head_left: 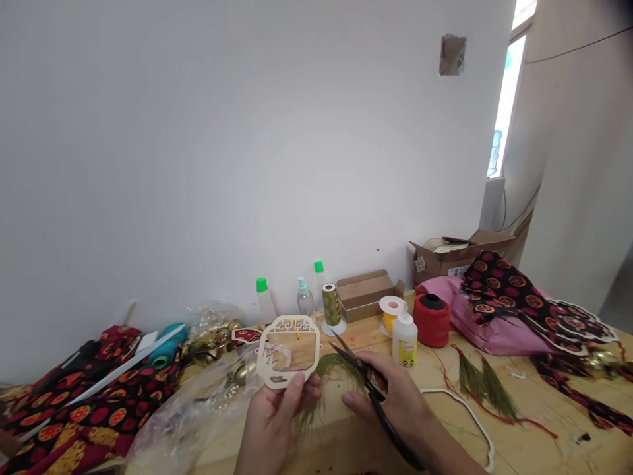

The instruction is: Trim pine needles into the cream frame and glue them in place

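Note:
My left hand (277, 412) pinches the lower edge of a pale wooden openwork frame (264, 359), which stands roughly upright above the table. A short yellow thread (297, 328) hangs in the upper lattice. In my right hand (398, 389) are black-handled scissors (378, 402), their blades pointing up and left toward the frame. Green tassel threads (329, 364) lie between the two hands, partly behind the left fingers; whether those fingers grip them I cannot tell. A white glue bottle (405, 343) stands just beyond my right hand.
Left are patterned black-and-red fabric (119, 402), a clear plastic bag (188, 415) and brass bells (242, 373). Thread spools (330, 307), a red cone (432, 323) and an open carton (368, 297) stand along the wall. Right lie green tassels (487, 386) and a white curved outline piece (475, 419).

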{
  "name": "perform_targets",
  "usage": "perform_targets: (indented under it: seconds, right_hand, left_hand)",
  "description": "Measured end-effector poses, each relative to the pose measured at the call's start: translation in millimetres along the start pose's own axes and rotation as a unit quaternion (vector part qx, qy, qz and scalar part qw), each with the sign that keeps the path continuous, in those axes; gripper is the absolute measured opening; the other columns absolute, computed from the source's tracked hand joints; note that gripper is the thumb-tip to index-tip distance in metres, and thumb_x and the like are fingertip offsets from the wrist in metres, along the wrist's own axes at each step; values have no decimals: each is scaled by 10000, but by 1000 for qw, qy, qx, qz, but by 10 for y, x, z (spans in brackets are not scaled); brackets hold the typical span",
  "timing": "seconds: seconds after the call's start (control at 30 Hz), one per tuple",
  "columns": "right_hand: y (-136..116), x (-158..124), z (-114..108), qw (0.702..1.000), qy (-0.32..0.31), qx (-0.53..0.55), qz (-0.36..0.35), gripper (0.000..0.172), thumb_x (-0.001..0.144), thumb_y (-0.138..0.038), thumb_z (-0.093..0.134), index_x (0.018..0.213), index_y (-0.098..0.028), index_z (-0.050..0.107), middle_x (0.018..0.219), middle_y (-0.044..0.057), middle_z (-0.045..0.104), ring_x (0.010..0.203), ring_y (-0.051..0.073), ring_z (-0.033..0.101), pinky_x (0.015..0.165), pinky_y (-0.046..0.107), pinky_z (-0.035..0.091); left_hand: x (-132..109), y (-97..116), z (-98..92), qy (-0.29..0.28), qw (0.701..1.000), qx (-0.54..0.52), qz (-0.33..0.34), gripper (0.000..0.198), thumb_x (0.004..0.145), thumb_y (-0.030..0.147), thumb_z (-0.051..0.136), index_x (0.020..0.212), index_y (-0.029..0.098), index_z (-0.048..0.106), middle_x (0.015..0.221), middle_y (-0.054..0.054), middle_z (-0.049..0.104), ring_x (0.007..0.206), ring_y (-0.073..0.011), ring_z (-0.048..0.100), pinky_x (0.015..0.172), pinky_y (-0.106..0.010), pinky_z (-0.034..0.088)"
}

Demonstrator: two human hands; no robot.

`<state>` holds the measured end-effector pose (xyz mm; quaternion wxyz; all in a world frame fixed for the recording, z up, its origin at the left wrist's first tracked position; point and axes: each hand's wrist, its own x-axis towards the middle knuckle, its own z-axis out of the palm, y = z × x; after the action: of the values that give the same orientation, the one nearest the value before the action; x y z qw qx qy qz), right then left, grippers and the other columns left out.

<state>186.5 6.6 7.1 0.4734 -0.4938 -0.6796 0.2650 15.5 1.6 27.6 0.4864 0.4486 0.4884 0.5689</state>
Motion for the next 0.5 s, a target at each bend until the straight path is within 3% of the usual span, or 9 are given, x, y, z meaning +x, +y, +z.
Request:
perform_targets:
  seconds: [0.07,0.17,0.3,0.5]
  right_hand:
    - [0,-18,10,998,-10,-55,-12,422,586,-310,687,961,-136,600,793,58,586,733,204,531,688,307,418]
    - [-42,-36,29,994,-28,-104,-2,383,565,-305,706,905,-147,627,736,46,571,701,204,521,649,302,413]
    - [-47,-33,32,992,-31,-120,26,377,581,-370,694,891,-161,643,688,25,555,653,190,505,599,279,394]
    - [-6,-36,47,991,-38,-127,29,348,572,-404,695,861,-214,661,640,-6,531,598,170,482,547,256,362]
  left_hand:
    - [34,11,-43,7,999,27,18,283,634,404,616,725,137,645,661,-12,686,620,-144,600,667,-255,493]
    - [54,13,-80,-12,995,90,48,266,656,402,591,654,140,635,619,-11,661,625,-147,585,665,-249,475]
    - [41,28,-96,-39,984,152,80,289,690,400,538,546,160,606,497,11,589,513,-126,532,554,-225,441]
    - [26,73,-100,-52,984,163,59,324,667,397,544,416,194,521,369,39,486,450,-127,513,552,-218,437]
